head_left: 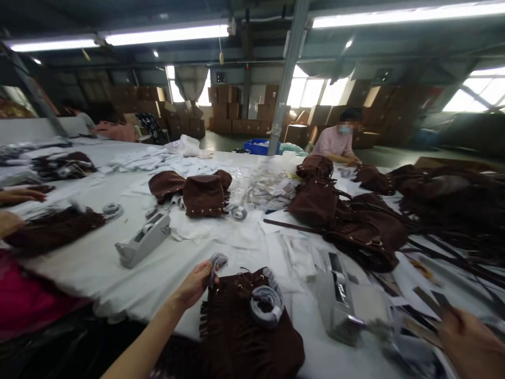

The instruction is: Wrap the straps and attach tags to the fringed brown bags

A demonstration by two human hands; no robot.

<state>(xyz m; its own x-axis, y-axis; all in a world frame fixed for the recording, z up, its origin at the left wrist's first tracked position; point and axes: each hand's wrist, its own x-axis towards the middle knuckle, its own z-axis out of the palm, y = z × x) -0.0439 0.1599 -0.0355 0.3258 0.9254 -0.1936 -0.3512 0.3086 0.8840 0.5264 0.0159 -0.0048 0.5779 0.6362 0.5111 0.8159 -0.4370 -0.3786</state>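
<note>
My left hand (194, 284) is closed on a grey wrapped loop (219, 259), pinched between thumb and fingers above the top of a brown fringed bag (252, 337). The bag lies on the table in front of me, with gold eyelets near its opening. On it rests a coil of grey wrapped strap (267, 306). At the far right my right hand (469, 337), somewhat blurred, pinches short dark flat strips (432, 301). A tape dispenser (341, 300) stands between that hand and the bag.
Another grey tape dispenser (144, 239) stands to the left. Brown bags (205, 195) and a larger brown pile (355, 226) lie farther back. A co-worker's hand (10, 223) touches brown fringe at left. A masked person (335, 139) works across the table; a metal post (286, 79) rises behind.
</note>
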